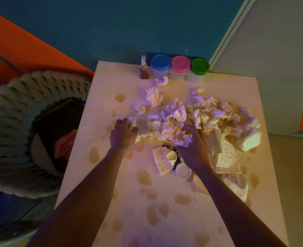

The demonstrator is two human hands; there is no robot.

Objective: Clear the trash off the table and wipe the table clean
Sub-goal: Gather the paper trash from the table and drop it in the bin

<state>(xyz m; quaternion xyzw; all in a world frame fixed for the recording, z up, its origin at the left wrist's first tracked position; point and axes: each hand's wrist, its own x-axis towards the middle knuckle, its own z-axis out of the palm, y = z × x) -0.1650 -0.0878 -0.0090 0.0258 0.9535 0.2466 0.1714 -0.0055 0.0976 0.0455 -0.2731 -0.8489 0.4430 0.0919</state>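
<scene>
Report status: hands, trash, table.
Left hand and right hand both gripping the tissue pile. Trash not yet off. Brown stains across the table, unwiped.

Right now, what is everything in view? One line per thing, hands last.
table: one, pale, centre
crumpled paper: a heap, whitish, middle of table
spotted wrappers: several, white with red dots, near right part of table
small tub: one, white, by right wrist
brown stains: many, across table
jars: three, blue, pink, green lids, far edge
small bottle: one, brownish, left of jars
woven chair: one, pale, left of table
left hand: grips paper at heap's left end
right hand: grips paper at heap's near edge
</scene>
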